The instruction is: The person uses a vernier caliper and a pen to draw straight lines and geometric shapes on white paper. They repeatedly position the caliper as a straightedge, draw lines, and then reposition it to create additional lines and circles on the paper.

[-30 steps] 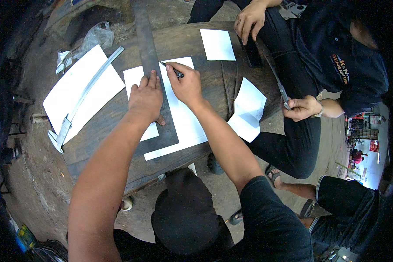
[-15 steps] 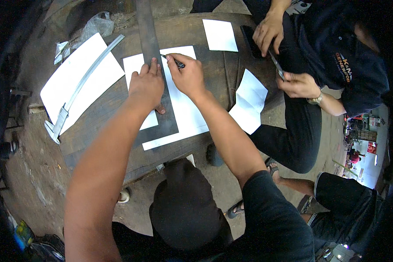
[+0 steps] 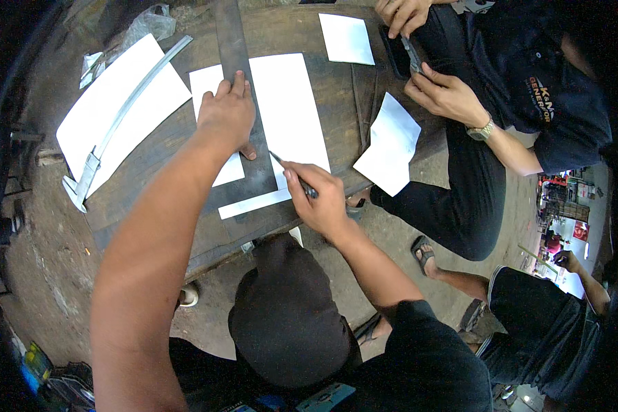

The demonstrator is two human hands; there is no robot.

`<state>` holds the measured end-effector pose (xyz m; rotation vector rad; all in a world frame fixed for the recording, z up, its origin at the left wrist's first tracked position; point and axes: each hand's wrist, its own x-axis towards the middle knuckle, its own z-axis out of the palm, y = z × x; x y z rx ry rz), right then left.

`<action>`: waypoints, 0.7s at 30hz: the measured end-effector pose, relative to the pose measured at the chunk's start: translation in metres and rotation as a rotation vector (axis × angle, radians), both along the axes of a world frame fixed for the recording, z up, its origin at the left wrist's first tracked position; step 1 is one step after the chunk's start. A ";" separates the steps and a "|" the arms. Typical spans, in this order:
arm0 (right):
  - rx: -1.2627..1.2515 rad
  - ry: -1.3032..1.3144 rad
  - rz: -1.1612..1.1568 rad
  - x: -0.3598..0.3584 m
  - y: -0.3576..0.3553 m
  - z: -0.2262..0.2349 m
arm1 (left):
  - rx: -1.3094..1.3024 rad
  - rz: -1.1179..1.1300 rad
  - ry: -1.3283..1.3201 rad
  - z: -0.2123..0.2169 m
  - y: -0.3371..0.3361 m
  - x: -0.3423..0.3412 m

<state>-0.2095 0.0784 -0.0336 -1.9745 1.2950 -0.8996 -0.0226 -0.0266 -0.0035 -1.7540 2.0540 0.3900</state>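
Your left hand [image 3: 228, 113] presses flat, fingers spread, on the steel ruler [image 3: 237, 82] at twelve o'clock across the white sheet [image 3: 292, 110], while your right hand [image 3: 321, 199] pinches a pen [image 3: 290, 172] at its lower edge.

Left hand [image 3: 228, 113] presses steel ruler [image 3: 235, 48] on white sheet [image 3: 288, 117]; right hand [image 3: 323, 202] grips pen [image 3: 292, 175].
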 end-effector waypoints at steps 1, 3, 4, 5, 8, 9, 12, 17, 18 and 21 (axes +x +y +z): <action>0.009 0.005 0.008 -0.004 0.010 0.001 | 0.005 -0.006 -0.006 0.000 0.000 0.000; 0.037 0.014 0.013 -0.011 0.025 0.003 | -0.009 0.000 -0.006 0.000 0.000 -0.001; 0.011 0.031 0.028 -0.013 0.029 0.003 | -0.009 -0.008 -0.023 0.000 0.001 -0.001; 0.010 0.035 0.031 -0.015 0.033 0.004 | -0.008 0.007 -0.004 0.000 0.001 -0.001; 0.018 0.055 0.039 -0.018 0.037 0.005 | 0.001 0.024 0.017 0.001 0.001 -0.002; 0.033 0.068 0.042 -0.018 0.038 0.006 | -0.005 0.025 0.025 0.001 0.001 -0.002; 0.038 0.090 0.058 -0.020 0.039 0.009 | 0.029 0.027 0.026 0.003 0.000 -0.001; 0.013 0.111 0.080 -0.023 0.043 0.011 | 0.040 0.031 0.030 0.002 -0.001 -0.001; 0.009 0.106 0.080 -0.023 0.045 0.012 | 0.032 0.029 0.029 0.002 0.000 -0.001; 0.006 0.116 0.084 -0.023 0.046 0.014 | 0.015 0.025 0.033 0.000 0.001 -0.001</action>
